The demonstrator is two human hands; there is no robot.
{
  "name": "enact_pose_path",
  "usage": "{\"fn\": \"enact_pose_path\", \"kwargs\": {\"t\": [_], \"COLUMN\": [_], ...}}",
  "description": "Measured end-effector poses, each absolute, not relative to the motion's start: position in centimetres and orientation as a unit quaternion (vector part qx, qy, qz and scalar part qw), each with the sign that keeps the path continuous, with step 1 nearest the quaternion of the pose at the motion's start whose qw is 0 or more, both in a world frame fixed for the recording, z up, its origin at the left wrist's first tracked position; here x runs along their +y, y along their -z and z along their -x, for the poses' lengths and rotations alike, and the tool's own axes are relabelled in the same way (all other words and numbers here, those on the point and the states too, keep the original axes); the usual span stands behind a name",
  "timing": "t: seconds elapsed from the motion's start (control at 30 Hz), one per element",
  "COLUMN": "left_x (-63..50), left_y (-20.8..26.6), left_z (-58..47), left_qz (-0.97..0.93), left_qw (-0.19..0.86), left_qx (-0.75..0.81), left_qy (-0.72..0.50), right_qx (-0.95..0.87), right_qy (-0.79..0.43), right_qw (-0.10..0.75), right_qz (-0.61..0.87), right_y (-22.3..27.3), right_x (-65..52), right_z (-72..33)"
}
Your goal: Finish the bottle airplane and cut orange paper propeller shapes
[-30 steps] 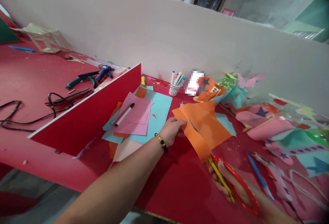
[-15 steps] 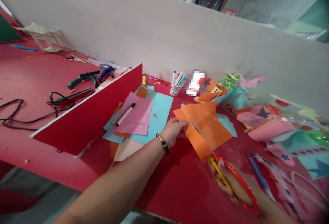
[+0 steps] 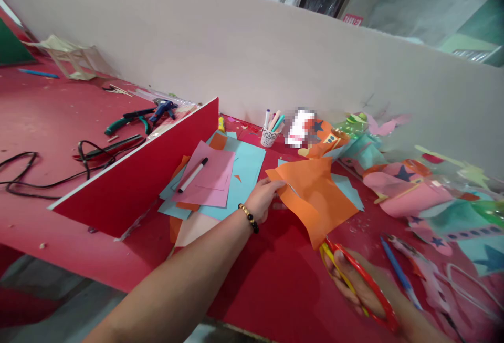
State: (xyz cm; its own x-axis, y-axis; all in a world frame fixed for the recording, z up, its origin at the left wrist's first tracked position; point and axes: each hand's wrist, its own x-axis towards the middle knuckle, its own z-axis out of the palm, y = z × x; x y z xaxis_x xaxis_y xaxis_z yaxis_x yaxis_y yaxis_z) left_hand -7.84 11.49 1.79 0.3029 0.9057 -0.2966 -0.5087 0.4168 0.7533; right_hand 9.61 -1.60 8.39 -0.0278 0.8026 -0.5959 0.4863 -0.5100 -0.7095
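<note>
My left hand (image 3: pixel 266 198) pinches the left edge of an orange paper sheet (image 3: pixel 321 188), held above the red table. My right hand (image 3: pixel 354 280) is closed round the handles of a pair of scissors (image 3: pixel 370 285), one handle red and the other yellow. Its blades lie in a slit along the sheet's lower left side, mostly hidden by the paper. Left of my left hand, pink paper (image 3: pixel 208 175) and light blue paper (image 3: pixel 250 167) lie stacked, with a capped marker (image 3: pixel 192 176) on top.
A red divider board (image 3: pixel 142 175) stands at left, with pliers (image 3: pixel 128 120) and a black cable (image 3: pixel 19 175) beyond. A cup of pens (image 3: pixel 269 135) is at the back. Paper-decorated bottles (image 3: pixel 417 193), a blue pen (image 3: pixel 399 272) and a pink glue gun (image 3: pixel 423 269) lie at right.
The scissor handles have come closer together and less blade shows in the slit. The orange sheet's cut strip now bends more. My left hand stays nearly in place.
</note>
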Motion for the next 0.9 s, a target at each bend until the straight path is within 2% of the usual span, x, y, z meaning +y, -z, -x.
{"fn": "enact_pose_path", "kwargs": {"t": [0.1,0.3,0.57,0.9], "left_x": [11.5,11.0,11.0,11.0], "left_y": [-1.9,-2.4,-2.6,-2.4], "left_z": [7.8,7.8,7.9,7.9], "left_qz": [-0.279,-0.318,-0.325,-0.317], "left_qw": [0.754,0.746,0.744,0.751], "left_qx": [0.361,0.362,0.355,0.339], "left_qy": [-0.473,-0.459,-0.463,-0.470], "right_qx": [-0.476,-0.534,-0.492,-0.494], "right_qy": [-0.535,-0.512,-0.554,-0.546], "right_qw": [0.157,0.243,0.129,0.127], "right_qz": [0.680,0.627,0.659,0.665], "right_y": [-9.1,-10.4,-6.3,-5.8], "right_x": [-2.4,-4.4,-1.0,-1.4], "right_z": [-9.4,-9.4,-10.5,-10.9]}}
